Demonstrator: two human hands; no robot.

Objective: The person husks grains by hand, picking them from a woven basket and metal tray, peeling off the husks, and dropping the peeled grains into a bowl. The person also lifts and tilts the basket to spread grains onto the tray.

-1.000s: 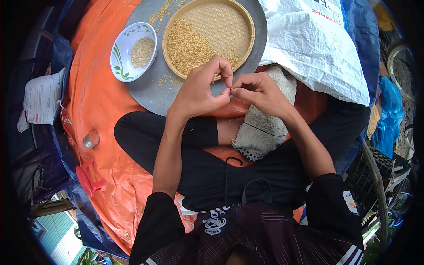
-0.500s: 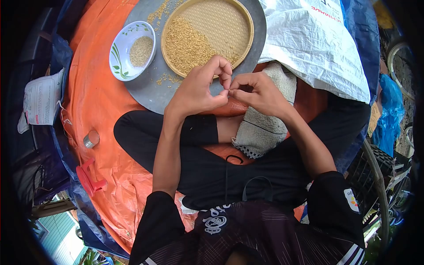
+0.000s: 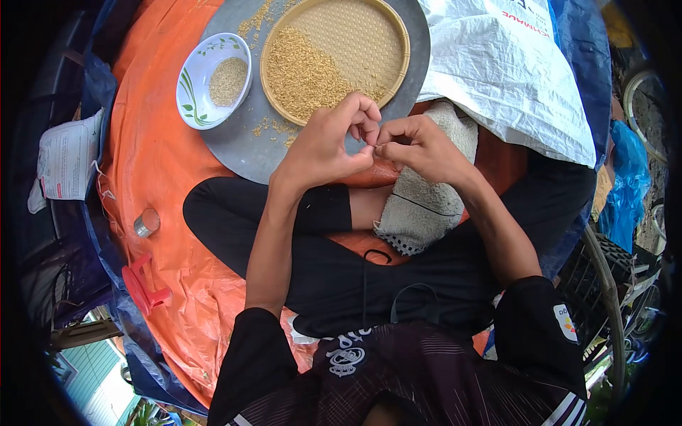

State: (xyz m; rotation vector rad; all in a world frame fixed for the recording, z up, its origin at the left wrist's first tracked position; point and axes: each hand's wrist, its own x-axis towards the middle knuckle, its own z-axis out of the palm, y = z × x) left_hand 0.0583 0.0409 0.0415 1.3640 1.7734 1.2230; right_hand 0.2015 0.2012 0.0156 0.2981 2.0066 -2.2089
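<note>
My left hand point(image 3: 323, 149) is held just in front of the woven basket, its fingers curled and its thumb stretched toward my right hand point(image 3: 428, 153). The right thumb and forefinger are pinched together, and the fingertips of both hands meet. Whatever lies between them is too small to make out. Behind the hands, the round woven basket point(image 3: 369, 35) holds a heap of golden unhusked rice grains point(image 3: 302, 74) on its left side. To its left stands a white bowl point(image 3: 195, 74) with green leaf patterns, containing paler grains point(image 3: 229, 82).
Basket and bowl rest on a round grey tray point(image 3: 245, 153) with scattered grains, over an orange tarp point(image 3: 163, 184). A white sack point(image 3: 511, 78) lies to the right, a grey cloth point(image 3: 423, 213) by my foot. A small tin point(image 3: 147, 223) and a red plastic object point(image 3: 145, 285) are at left.
Both hands have shifted slightly to the right, with their fingertips still together. The left fingers are curled a little differently. The basket and bowl look unchanged.
</note>
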